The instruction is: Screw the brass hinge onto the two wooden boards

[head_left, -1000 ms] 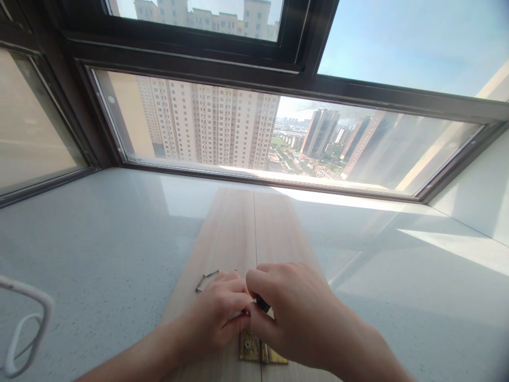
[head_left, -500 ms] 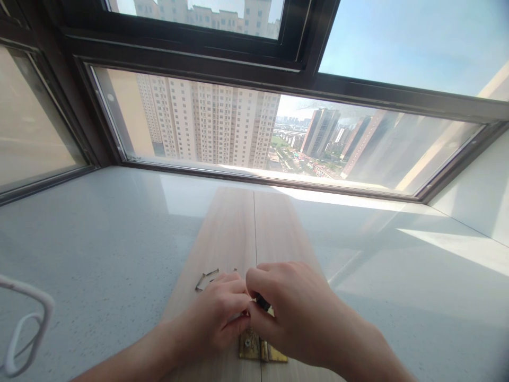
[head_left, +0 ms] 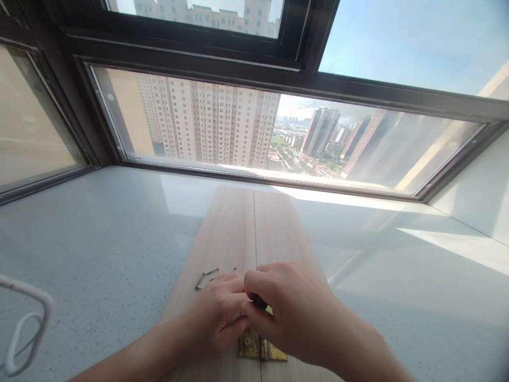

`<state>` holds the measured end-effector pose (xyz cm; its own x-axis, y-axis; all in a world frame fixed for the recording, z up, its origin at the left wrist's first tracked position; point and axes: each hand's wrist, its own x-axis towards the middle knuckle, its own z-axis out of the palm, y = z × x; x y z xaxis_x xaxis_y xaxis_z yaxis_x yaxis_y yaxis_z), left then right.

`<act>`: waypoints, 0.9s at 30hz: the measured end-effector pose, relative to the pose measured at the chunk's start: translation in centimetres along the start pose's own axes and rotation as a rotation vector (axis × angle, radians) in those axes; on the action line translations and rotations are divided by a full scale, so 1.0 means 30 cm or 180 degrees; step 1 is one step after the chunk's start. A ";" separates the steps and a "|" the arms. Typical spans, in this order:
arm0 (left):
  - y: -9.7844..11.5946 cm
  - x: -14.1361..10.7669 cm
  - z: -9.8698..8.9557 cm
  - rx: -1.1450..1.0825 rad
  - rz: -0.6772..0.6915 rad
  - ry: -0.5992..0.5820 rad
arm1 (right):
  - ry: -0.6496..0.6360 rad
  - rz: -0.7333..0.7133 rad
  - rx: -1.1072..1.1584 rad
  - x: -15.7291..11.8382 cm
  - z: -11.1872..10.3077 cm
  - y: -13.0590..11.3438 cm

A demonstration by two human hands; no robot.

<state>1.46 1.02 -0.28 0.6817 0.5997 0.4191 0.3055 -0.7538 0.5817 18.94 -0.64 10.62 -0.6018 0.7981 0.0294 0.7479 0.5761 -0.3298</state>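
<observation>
Brass-coloured hinge (head_left: 249,346) runs along the wood seam (head_left: 255,228); right hand (head_left: 292,313) grips dark tool (head_left: 260,302); left hand (head_left: 220,313), can't tell.

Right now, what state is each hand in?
Left hand: fingers bent together above the brass hinge; any grip is hidden.
Right hand: closed on a small dark object, mostly hidden.

Dark brown metal window frames (head_left: 246,69) along back and left. Pale high-rise tower (head_left: 214,122), darker towers and greenery outside; blue sky (head_left: 417,42) upper right. White speckled stone worktop (head_left: 99,239) beneath, glossy; sunlight streaks across right side, beside plain white wall (head_left: 477,185).
</observation>
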 end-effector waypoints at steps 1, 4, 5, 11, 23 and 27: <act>0.001 0.001 -0.002 -0.0067 0.0010 0.0009 | 0.0017 0.0009 0.0008 0.000 0.000 0.000; -0.001 0.003 -0.004 -0.0329 0.0039 0.0156 | 0.0067 0.0070 0.0023 0.001 0.004 -0.002; -0.004 0.005 -0.003 -0.0414 0.0043 0.0236 | 0.0086 0.0086 0.0018 0.003 0.006 -0.003; -0.006 0.015 0.007 -0.0688 0.0330 0.0632 | 0.0192 0.0013 -0.0051 0.017 0.022 -0.015; 0.005 0.017 0.020 -0.0636 0.0148 0.0674 | -0.0064 -0.0217 0.0297 -0.001 -0.003 -0.011; 0.013 0.020 0.018 -0.0718 0.0299 0.0618 | -0.0254 -0.0334 0.0575 0.007 -0.001 -0.008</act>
<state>2.34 0.94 -0.19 0.5536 0.5867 0.5910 0.0771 -0.7427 0.6651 18.65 -0.62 10.73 -0.6994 0.7147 0.0000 0.6218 0.6086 -0.4929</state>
